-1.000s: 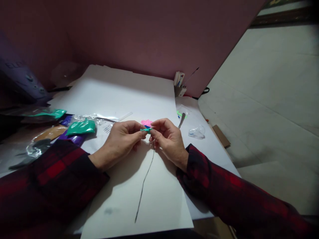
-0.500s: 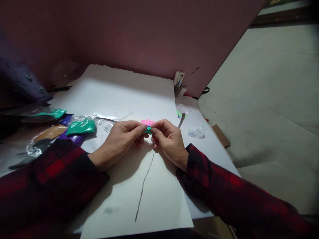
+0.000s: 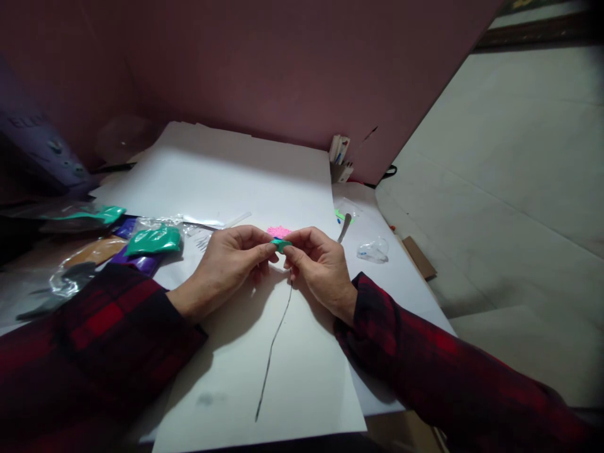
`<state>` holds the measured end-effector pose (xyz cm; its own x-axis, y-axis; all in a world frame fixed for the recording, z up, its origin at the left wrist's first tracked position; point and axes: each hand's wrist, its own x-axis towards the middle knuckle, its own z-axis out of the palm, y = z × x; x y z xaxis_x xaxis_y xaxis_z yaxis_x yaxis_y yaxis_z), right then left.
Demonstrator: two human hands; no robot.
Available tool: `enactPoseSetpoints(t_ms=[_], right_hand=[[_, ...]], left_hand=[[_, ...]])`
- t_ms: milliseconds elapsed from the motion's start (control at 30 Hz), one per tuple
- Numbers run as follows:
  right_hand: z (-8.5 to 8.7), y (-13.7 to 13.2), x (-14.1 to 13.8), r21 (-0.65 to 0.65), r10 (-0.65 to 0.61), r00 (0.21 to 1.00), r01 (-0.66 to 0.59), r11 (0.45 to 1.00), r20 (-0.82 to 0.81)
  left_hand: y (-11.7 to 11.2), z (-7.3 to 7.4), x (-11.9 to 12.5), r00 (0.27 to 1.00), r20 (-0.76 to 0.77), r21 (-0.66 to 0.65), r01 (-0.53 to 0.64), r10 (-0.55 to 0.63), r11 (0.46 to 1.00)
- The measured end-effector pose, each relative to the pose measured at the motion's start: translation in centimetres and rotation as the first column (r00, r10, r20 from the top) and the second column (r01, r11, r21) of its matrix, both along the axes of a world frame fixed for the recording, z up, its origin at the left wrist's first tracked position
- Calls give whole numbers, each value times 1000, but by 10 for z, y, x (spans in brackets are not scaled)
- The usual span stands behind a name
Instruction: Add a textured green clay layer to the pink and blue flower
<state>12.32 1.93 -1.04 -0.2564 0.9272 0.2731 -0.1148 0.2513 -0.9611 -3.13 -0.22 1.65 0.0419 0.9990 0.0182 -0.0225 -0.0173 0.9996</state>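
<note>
Between the fingertips of both hands is a small piece of green modelling clay (image 3: pixel 281 244), with a bit of dark blue at its upper edge. My left hand (image 3: pixel 231 258) pinches its left end between thumb and forefinger. At the other end my right hand (image 3: pixel 316 261) grips it the same way. Just beyond the fingertips lies a bumpy pink clay shape (image 3: pixel 279 231), its near part hidden. A thin dark line (image 3: pixel 272 346) runs down the white paper (image 3: pixel 311 377) from below the hands.
To the left lie bagged green clay (image 3: pixel 153 240), purple packs (image 3: pixel 141 263) and a brown pack (image 3: pixel 101 250). Large white sheets (image 3: pixel 226 170) lie at the back. Right of the hands are a metal tool handle (image 3: pixel 345 227) and a crumpled clear plastic piece (image 3: pixel 372 250).
The fingers have shifted slightly on the green clay, and more of it shows between the thumbs. Both arms stay in place.
</note>
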Motion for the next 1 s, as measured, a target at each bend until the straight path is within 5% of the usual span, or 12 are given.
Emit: enactPoseSetpoints(t_ms=[233, 467, 1000], right_hand=[[2, 4, 0, -76, -153, 988, 151, 986, -19], [2, 4, 2, -63, -66, 998, 66, 996, 3], [1, 0, 2, 46, 45, 998, -47, 998, 46]], left_hand=[[0, 1, -3, 995, 9, 30, -102, 102, 994], [2, -4, -2, 999, 11, 70, 51, -52, 996], [-1, 1, -1, 993, -119, 61, -16, 23, 998]])
